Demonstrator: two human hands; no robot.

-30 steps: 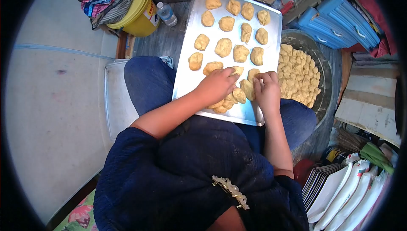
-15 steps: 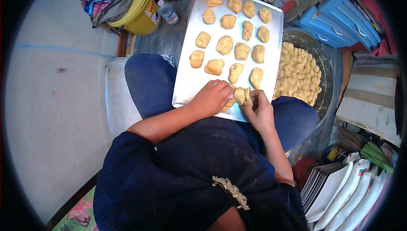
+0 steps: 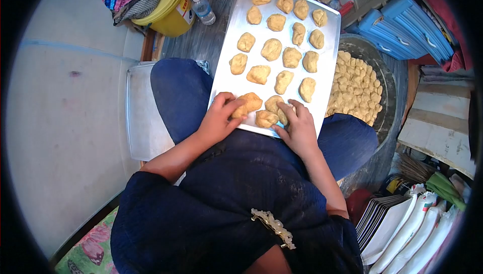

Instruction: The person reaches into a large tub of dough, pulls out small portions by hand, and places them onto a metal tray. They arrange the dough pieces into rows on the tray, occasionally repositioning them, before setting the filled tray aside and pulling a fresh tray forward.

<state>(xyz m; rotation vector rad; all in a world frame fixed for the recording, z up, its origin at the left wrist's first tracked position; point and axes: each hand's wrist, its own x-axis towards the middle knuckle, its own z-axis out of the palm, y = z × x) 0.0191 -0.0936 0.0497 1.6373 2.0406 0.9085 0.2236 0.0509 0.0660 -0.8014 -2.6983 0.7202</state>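
Observation:
A metal baking tray [image 3: 229,75] lies across my lap, with rows of rough tan dough pieces [image 3: 271,49] on it. At the tray's near left corner, my left hand [image 3: 220,117] has its thumb and fingers curled round a dough piece [image 3: 240,111]. Another piece [image 3: 250,101] touches that one. My right hand [image 3: 298,127] grips a dough piece [image 3: 283,116] between thumb and fingers near the front edge, partly covering it. Two other pieces lie right beside its fingertips, one farther back [image 3: 272,103] and one nearer me [image 3: 265,118].
Right of the tray, a large dark tub [image 3: 390,80] holds a heap of dough pieces [image 3: 354,85]. Another metal tray [image 3: 146,118] lies left of my knee. A yellow bucket [image 3: 171,10] and a water bottle [image 3: 204,10] stand behind; blue plastic drawers [image 3: 415,25] are at far right.
My hands, close together over dough at the tray's front edge, have moved apart. The left went leftward and grips a piece at the corner. More separate pieces show in front; the view shifted slightly.

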